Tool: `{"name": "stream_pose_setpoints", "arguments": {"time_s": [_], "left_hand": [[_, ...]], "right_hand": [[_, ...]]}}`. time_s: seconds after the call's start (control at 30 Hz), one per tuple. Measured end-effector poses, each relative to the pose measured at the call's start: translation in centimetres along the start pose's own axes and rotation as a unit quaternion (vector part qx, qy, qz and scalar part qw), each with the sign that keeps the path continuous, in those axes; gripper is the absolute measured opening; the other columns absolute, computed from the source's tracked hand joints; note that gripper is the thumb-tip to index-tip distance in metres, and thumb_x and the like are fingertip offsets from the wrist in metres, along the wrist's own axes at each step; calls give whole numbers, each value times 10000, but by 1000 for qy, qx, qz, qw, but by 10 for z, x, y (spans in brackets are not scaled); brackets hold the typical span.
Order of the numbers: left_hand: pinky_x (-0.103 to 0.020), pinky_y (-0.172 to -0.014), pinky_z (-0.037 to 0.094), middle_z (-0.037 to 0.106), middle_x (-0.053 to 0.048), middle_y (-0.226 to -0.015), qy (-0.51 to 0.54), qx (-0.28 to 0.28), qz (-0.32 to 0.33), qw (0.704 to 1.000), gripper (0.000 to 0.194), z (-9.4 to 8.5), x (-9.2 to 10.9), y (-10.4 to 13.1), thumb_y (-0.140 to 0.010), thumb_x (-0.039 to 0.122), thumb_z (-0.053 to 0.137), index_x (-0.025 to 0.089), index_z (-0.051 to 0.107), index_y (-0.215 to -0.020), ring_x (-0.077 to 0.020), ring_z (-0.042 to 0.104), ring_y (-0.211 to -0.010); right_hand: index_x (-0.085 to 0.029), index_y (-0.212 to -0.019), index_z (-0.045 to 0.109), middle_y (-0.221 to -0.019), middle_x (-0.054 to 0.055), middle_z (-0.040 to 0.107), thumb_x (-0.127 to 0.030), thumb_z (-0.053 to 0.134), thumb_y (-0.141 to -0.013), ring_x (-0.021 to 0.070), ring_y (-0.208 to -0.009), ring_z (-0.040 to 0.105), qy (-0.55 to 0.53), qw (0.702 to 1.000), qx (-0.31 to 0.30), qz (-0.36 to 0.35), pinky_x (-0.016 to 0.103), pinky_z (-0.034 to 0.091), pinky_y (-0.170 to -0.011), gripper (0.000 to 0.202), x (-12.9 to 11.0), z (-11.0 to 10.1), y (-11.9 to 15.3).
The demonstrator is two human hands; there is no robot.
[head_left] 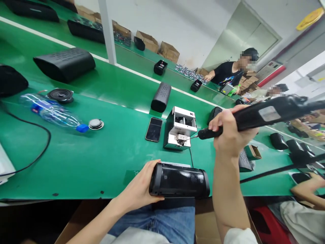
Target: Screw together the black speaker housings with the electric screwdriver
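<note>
My left hand [147, 184] grips the left end of a black speaker housing [181, 181], which lies sideways at the near edge of the green bench. My right hand [232, 134] is wrapped round a black electric screwdriver [264, 113], raised above the bench with its tip pointing left. That tip is at the front outlet of a small white-and-black screw feeder [180, 130]; whether a screw sits on the bit is too small to tell. A smartphone [154, 129] lies just left of the feeder.
To the left lie a clear plastic bottle [56, 113], a round speaker driver [60, 95] and a smaller driver [95, 124]. Further housings [64, 64] stand on the conveyor beyond. A co-worker [230, 73] sits across the line; another person's arm [308, 186] is at right.
</note>
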State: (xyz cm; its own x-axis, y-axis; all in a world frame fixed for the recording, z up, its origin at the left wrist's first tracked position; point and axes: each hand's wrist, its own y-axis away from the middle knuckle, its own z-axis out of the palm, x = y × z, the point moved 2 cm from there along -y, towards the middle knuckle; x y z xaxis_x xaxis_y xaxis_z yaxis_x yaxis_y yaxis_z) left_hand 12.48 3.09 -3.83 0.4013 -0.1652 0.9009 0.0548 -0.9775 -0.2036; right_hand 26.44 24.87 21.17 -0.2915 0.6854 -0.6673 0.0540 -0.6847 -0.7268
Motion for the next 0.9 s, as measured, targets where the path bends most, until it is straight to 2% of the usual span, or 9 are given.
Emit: {"name": "stream_pose_setpoints", "arguments": {"time_s": [0.17, 0.43, 0.7, 0.77, 0.9], "left_hand": [[-650, -1323, 576, 573, -166, -1717, 2, 2, -12, 1000, 1246, 0, 0, 1, -723, 159, 1084, 359, 381, -1732, -462, 614, -1598], [-671, -1346, 541, 535, -179, -1742, 2, -22, -18, 1000, 1245, -1, 1, 2, -766, 169, 1078, 363, 322, -1736, -460, 579, -1631], [-658, -1343, 546, 542, -168, -1740, 11, -28, -33, 999, 1223, -2, 4, -1, -768, 174, 1081, 368, 346, -1727, -452, 588, -1623], [-650, -1340, 551, 544, -167, -1736, 15, -27, -33, 999, 1221, -2, 5, -1, -762, 185, 1087, 363, 358, -1725, -453, 592, -1618], [-661, -1340, 546, 544, -177, -1728, 14, -23, -23, 999, 1232, -3, 5, -1, -762, 156, 1079, 361, 347, -1731, -461, 597, -1609]], "right_hand": [[-248, -901, 681, -559, -120, 563, -224, 836, -895, 120, -401, 530, 21, 999, -20, 30, 281, 508, -429, 158, 17, 9, 7], [-255, -869, 653, -543, -117, 573, -213, 834, -895, 125, -404, 533, 22, 999, 12, 23, 288, 475, -443, 187, -1, 7, 2], [-248, -891, 668, -554, -111, 582, -238, 837, -874, 130, -412, 539, 50, 997, 8, 49, 299, 516, -461, 170, 10, 10, 4], [-253, -882, 667, -542, -115, 567, -229, 828, -860, 125, -405, 518, 45, 998, 18, 41, 288, 489, -443, 165, 4, 10, 1], [-267, -871, 674, -553, -98, 512, -156, 788, -873, 121, -430, 470, 21, 996, 85, -19, 276, 432, -435, 159, -21, 5, -9]]}}
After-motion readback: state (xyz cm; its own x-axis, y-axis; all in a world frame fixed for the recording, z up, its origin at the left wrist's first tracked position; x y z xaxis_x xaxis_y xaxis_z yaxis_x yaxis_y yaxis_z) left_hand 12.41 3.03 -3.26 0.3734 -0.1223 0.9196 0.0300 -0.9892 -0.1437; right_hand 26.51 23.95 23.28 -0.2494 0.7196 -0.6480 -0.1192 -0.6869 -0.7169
